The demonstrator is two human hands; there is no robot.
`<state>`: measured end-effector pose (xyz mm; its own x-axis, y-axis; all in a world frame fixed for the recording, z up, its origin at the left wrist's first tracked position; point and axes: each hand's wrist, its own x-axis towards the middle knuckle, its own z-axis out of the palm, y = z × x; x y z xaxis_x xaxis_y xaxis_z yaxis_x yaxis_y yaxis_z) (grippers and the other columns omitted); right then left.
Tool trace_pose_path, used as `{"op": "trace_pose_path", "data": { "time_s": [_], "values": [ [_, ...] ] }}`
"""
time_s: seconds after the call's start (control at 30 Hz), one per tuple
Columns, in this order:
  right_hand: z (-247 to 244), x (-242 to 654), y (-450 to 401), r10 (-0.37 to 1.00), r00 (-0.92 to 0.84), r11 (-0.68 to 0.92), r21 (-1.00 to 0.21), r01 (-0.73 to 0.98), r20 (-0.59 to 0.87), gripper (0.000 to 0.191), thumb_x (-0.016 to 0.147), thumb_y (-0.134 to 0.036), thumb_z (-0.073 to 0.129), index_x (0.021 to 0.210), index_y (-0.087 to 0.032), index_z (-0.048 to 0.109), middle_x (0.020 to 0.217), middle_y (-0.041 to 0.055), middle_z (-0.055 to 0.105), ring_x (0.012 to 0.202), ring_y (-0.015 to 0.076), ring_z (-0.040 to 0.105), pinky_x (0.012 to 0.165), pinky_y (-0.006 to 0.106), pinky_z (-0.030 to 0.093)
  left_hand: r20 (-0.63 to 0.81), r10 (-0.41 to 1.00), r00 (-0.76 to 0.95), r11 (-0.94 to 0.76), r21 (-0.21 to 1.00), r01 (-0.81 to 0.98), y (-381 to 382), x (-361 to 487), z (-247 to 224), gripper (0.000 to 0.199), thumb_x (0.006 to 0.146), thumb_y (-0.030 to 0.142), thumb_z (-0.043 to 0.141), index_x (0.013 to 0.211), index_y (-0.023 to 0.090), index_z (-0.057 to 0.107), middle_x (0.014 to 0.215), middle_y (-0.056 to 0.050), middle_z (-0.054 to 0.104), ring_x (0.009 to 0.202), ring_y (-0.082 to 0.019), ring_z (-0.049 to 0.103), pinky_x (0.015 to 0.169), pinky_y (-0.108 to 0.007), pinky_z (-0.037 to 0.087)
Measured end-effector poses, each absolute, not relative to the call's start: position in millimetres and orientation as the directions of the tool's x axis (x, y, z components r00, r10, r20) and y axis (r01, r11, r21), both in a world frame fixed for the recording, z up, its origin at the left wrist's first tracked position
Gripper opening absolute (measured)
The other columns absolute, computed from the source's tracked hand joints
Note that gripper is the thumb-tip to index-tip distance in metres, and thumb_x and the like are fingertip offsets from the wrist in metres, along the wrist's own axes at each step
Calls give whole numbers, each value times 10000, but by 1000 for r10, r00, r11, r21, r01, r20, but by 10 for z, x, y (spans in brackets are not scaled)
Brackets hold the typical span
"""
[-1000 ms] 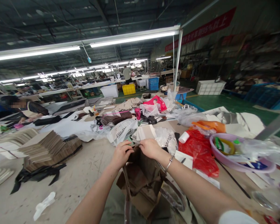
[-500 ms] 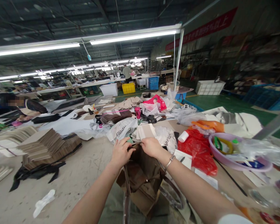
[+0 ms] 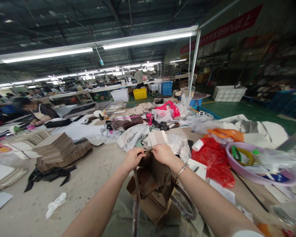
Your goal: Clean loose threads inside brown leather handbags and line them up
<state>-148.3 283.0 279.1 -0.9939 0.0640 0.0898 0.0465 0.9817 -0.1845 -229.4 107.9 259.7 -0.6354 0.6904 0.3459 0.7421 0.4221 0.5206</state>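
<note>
A brown handbag [image 3: 158, 197] stands in front of me with its mouth open towards me, and its inside shows. On its far rim, my left hand [image 3: 134, 158] pinches the edge between thumb and fingers. Close beside it, my right hand [image 3: 164, 154] is closed on the same rim, a bracelet at the wrist. The bag's handles, wrapped in clear plastic, hang at both sides of the opening. Just beyond my hands lies a small stack of beige cards [image 3: 158, 138].
Stacked brown boards [image 3: 59, 151] lie to the left, near a crumpled white tissue [image 3: 56, 204]. At the right are a red plastic bag [image 3: 213, 161] and a purple basin [image 3: 261, 174] with odds and ends. A person [image 3: 41, 112] works at the far left.
My left hand's fingers, spread more loosely before, have closed on the bag's rim. My right hand keeps its hold. The whole view has shifted slightly, so the scene sits further right.
</note>
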Motion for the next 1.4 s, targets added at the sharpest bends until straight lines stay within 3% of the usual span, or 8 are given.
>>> {"op": "trace_pose_path", "data": {
  "time_s": [0.13,0.3,0.43,0.57,0.93,1.13,1.3,1.4],
  "values": [
    [2788,-1474,2910,19,-993,980,-197,-4,113,301,923,-370,405,963,-239,672,969,49,680,928,197,602,772,263,411,317,641,-699,505,512,695,1122,-2291,2601,49,784,213,589,761,189,625,803,4,670,794,-142,608,770,-266,460],
    [2820,-1447,3082,-130,-982,946,-280,-164,137,279,909,-363,477,1152,-318,608,1046,-6,671,970,165,585,787,233,385,330,615,-716,533,495,686,1197,-2292,2574,81,794,207,565,743,189,625,741,15,650,738,-132,587,718,-249,432],
    [2859,-1445,3138,-193,-971,915,-332,-231,142,381,806,-509,603,1136,-318,620,982,-13,681,902,170,592,728,228,379,338,598,-726,560,472,681,1220,-2275,2563,86,799,200,556,732,182,606,706,14,622,700,-128,561,674,-242,406],
    [2875,-1502,3093,-201,-963,927,-283,-246,178,460,750,-581,629,1108,-294,633,928,2,669,850,172,586,692,232,369,333,588,-737,583,457,672,1205,-2279,2584,89,798,197,556,717,183,588,674,22,602,665,-124,542,640,-238,388],
    [2868,-1685,2959,-188,-972,974,-97,-203,141,288,928,-369,438,900,-233,690,939,39,676,866,173,593,738,236,390,343,570,-746,592,459,663,1207,-2273,2576,59,787,209,565,736,190,586,694,22,609,684,-130,551,649,-244,385],
    [2864,-1677,2994,-195,-972,970,-121,-211,128,346,949,-404,385,927,-241,690,964,36,681,886,177,601,755,244,401,343,563,-752,604,451,657,1211,-2283,2559,53,787,209,564,739,188,569,685,24,597,681,-130,543,641,-240,370],
    [2863,-1660,2992,-289,-929,921,-197,-335,230,413,865,-520,513,1188,-272,578,1006,32,662,905,189,591,755,250,410,348,556,-755,598,463,654,1220,-2283,2567,68,787,182,552,720,181,566,660,27,583,655,-121,528,617,-232,355],
    [2837,-1713,2943,-305,-921,925,-154,-347,242,315,856,-421,569,1118,-254,622,967,38,665,883,195,594,743,253,406,341,567,-750,565,502,655,1212,-2289,2570,87,792,184,549,710,182,576,658,28,591,652,-119,538,619,-231,375]
  ]
}}
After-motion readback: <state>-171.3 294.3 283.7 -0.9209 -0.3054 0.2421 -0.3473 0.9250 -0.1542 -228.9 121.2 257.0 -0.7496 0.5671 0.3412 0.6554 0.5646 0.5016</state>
